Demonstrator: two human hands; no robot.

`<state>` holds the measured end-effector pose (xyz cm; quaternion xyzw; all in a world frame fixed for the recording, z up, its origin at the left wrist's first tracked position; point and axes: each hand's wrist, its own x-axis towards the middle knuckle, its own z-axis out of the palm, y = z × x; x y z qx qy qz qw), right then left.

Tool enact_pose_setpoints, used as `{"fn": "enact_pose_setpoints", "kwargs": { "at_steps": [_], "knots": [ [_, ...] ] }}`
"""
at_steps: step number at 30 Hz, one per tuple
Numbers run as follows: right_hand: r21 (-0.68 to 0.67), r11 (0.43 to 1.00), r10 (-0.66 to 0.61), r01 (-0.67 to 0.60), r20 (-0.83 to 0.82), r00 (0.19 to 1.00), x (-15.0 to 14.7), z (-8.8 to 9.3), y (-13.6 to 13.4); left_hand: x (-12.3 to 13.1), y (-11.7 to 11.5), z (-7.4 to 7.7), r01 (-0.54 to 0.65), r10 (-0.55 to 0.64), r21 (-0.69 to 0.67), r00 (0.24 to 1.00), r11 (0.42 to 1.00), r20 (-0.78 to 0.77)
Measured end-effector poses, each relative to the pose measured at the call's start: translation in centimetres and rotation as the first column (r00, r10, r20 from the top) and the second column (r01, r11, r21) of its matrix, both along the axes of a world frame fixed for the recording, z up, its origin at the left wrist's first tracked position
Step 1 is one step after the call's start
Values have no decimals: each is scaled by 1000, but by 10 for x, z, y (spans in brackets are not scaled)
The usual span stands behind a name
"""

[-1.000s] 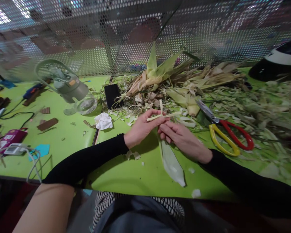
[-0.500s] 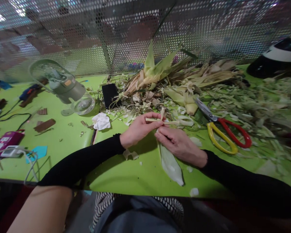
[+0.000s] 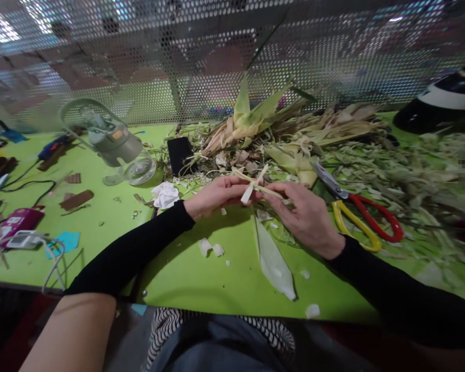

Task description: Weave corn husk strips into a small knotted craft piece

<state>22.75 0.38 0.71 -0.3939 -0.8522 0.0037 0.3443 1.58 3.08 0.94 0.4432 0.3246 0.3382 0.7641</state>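
Pale corn husk strips (image 3: 254, 185) cross each other between my hands, just above the green table. My left hand (image 3: 220, 195) is closed on them from the left, thumb on top near the crossing. The strip end at the right is pinched between the thumb and fingers of my right hand (image 3: 308, 214). Below the hands a wide, pale husk leaf (image 3: 274, 258) lies along the table with its tip toward me. Whether its upper end joins the strips is hidden. Scissors (image 3: 343, 196) with one red and one yellow handle lie right of my right hand.
A heap of corn husks (image 3: 251, 119) and shreds spreads behind my hands. A black phone (image 3: 180, 155), a crumpled white tissue (image 3: 165, 195) and a grey-green bottle (image 3: 118, 144) lie to the left. Farther left is a purple box (image 3: 17, 225) with cables. A perforated metal screen (image 3: 201, 67) borders the back.
My right hand has moved up and right, from the top of the wide leaf to a strip end. The crossed strips have turned, and more of the wide leaf shows.
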Motion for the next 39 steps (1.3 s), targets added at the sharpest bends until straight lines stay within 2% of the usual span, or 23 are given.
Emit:
{"fn": "enact_pose_setpoints", "kwargs": {
  "at_steps": [3, 8, 16, 20, 23, 26, 28, 32, 36, 39],
  "knots": [
    [13, 999, -33, 33, 37, 999, -1, -3, -4, 5, -3, -7, -60, 60, 21, 998, 998, -26],
    [122, 991, -80, 62, 155, 985, -2, -4, -6, 14, -10, -15, -131, 135, 103, 990, 986, -34],
    [210, 976, -107, 50, 272, 956, -4, -3, -11, 18, -20, 0, -242, 250, 107, 965, 964, -77],
    [243, 970, -88, -2, 362, 928, -5, -3, -13, 18, -20, 2, -254, 265, 112, 960, 961, -95],
    [246, 969, -87, 5, 323, 942, -4, -3, -12, 16, -17, -1, -248, 265, 130, 953, 960, -145],
    [247, 969, -34, -19, 206, 978, -3, -1, -8, 14, -15, -1, -205, 223, 104, 951, 973, -214],
    [183, 982, 17, -38, 113, 993, -3, -1, -6, 14, -15, -1, -176, 190, 78, 954, 981, -230],
    [22, 999, 29, -29, 11, 1000, -1, 0, -3, 11, -14, -1, -169, 172, 30, 974, 985, -150],
    [61, 997, -38, 38, -13, 999, 5, 3, 0, 7, -12, 0, -59, 59, -48, 998, 997, 6],
    [93, 993, -77, 78, -17, 997, 9, 4, 4, 6, -14, 1, -5, 7, -52, 999, 999, 38]
  ]
}}
